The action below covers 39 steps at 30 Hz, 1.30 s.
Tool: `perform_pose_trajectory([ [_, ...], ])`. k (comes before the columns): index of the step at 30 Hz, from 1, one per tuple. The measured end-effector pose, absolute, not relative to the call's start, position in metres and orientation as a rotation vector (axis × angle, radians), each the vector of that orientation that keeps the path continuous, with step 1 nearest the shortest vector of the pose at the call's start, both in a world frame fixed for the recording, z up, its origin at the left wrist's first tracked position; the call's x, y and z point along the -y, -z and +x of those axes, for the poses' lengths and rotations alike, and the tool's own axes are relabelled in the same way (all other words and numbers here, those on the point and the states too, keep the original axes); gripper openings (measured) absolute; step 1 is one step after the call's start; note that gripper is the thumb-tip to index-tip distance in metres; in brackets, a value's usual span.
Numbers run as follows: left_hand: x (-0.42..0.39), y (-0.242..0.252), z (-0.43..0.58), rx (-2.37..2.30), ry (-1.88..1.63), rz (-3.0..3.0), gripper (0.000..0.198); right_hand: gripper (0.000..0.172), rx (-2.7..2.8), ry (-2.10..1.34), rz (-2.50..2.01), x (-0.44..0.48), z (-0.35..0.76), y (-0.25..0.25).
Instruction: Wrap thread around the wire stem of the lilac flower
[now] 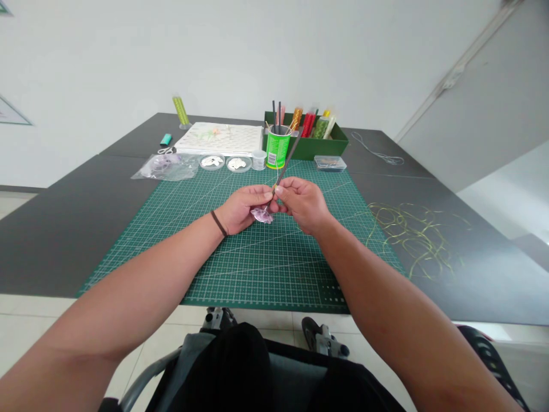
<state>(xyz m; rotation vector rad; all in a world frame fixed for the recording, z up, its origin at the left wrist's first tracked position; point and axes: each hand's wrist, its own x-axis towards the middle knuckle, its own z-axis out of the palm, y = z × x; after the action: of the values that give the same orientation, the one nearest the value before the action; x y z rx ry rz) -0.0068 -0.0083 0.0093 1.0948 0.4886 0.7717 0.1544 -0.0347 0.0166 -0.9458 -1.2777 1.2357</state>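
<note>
My left hand (242,210) and my right hand (301,203) meet above the green cutting mat (257,274), and both pinch a thin dark stem (289,160). The stem slants up and away from my fingers. A small lilac petal-like flower (261,215) hangs at its lower end, just under my left fingers. A thin gold wire (274,187) seems to show where my fingertips meet, though my fingers hide most of it. A dark band (219,223) circles my left wrist.
Beyond the mat stand a green can of tools (277,150) and a green box of bottles (305,146). Dishes of white petals (212,162), a plastic bag (165,167) and a white board (218,139) lie left. Loose green wire (412,237) lies right.
</note>
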Motion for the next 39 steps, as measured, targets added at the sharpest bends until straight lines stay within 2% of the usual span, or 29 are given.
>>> perform_pose_trajectory([
  [7, 0.01, -0.003, 0.001, -0.82, -1.115, 1.494, 0.031, 0.02, 1.378, -0.915, -1.194, 0.028, 0.16, -0.011],
  [11, 0.016, -0.008, 0.001, -1.041, -1.124, 1.769, 0.018, 0.014, 1.456, -0.75, -1.28, 0.029, 0.159, -0.013],
  [14, 0.02, -0.01, 0.001, -1.139, -1.156, 1.855, 0.018, 0.011, 1.483, -0.694, -1.296, 0.031, 0.157, -0.015],
  [23, 0.02, -0.01, 0.002, -1.213, -1.254, 1.876, 0.008, 0.015, 1.59, -0.591, -1.258, 0.036, 0.159, -0.017],
  [39, 0.017, -0.009, 0.002, -1.226, -1.241, 1.819, 0.011, 0.013, 1.63, -0.55, -1.252, 0.037, 0.159, -0.019],
])
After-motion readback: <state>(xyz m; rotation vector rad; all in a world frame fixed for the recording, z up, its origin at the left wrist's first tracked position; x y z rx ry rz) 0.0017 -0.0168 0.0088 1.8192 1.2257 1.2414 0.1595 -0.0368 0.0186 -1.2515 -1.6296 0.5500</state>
